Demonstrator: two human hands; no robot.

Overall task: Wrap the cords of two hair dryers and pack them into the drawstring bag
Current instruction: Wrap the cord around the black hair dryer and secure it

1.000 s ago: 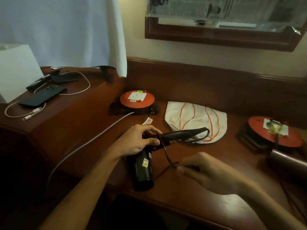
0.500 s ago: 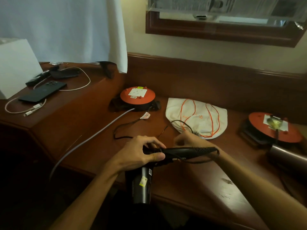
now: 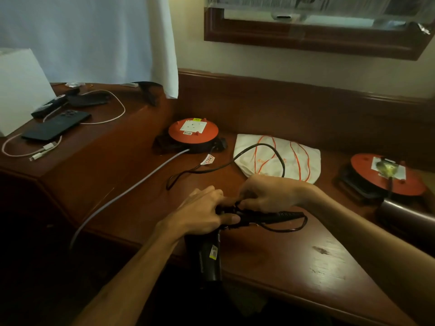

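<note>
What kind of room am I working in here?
Probably a hotel room or bedroom. A built-in wooden desk with a raised back panel, a framed mirror on the wall above it, and a phone with charging cable suggest it.

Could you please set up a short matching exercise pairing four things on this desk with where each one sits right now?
Things:
1. hair dryer
2. drawstring bag
3. phone
4. black cord

Places:
A. lying flat at the back of the desk, right of the nearer orange reel
B. on the raised ledge at far left
C. held in the left hand, barrel pointing over the desk edge
D. looping from the right hand across the bag

Pairs: 1-C, 2-A, 3-B, 4-D
</note>
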